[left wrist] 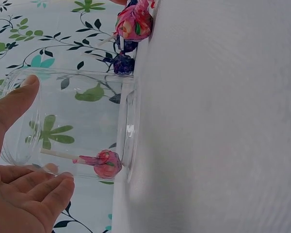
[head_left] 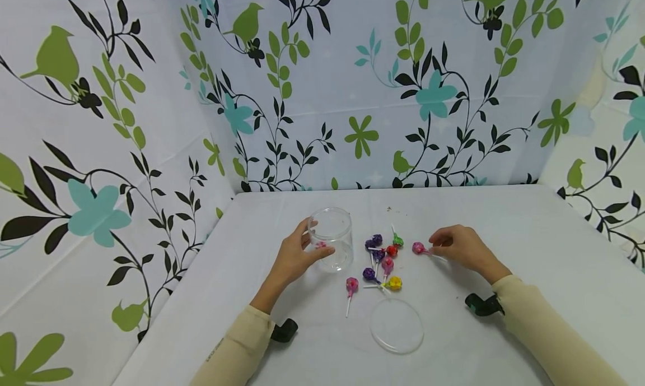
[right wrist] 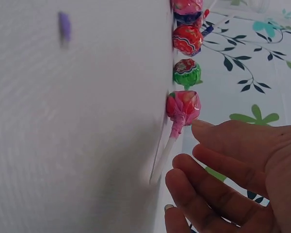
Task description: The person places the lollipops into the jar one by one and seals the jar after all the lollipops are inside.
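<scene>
My left hand [head_left: 296,254] grips a clear round jar [head_left: 342,237] from its left side, thumb across the front. The jar stands upright on the table, and inside it is a pink lollipop [left wrist: 106,164] with its head near the bottom. My right hand [head_left: 466,251] is beside another pink lollipop [right wrist: 183,107] lying on the table. Its fingers are loosely bent around the stick's area, and no firm pinch shows. Between the hands lies a loose group of lollipops, among them a green one [head_left: 397,240], a red one [head_left: 391,251] and a yellow one [head_left: 395,283].
A clear round lid [head_left: 421,331] lies flat near the front of the white table [head_left: 453,352]. Left of the group, one pink lollipop [head_left: 351,285] lies apart. Patterned cloth [head_left: 322,167] with leaves and birds hangs behind the table and at both sides.
</scene>
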Available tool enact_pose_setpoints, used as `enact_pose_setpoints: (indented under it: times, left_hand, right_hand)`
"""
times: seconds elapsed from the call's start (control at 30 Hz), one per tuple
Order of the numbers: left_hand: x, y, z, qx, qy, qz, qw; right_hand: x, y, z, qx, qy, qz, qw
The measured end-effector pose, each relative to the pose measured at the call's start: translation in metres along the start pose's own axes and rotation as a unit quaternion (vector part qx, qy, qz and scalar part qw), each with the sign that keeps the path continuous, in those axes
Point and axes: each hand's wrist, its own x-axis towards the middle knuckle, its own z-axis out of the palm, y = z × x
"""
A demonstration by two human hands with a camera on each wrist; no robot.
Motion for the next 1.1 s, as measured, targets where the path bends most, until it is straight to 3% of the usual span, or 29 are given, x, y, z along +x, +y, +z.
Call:
enact_pose_setpoints:
  times: [0.33, 0.63, 1.1]
  left_hand:
    - [-0.0015, -0.0006, 0.0021, -0.003, 0.000, -0.008, 1.0000]
    - [-0.0008, -0.0027, 0.0030, 0.000, 0.004, 0.003, 1.0000]
    - [-0.0004, -0.0020, 0.0029, -0.008, 0.002, 0.012, 0.9999]
  right_hand:
    - [-0.0007, 0.0023, 0.0057, -0.006, -0.037, 0.004, 0.9993]
    - [-0.0005, 0.0040, 0.0067, -0.003, -0.039, 0.010, 0.9992]
    - [0.0024, 0.0085, 0.0096, -0.021, -0.030, -0.016, 0.9992]
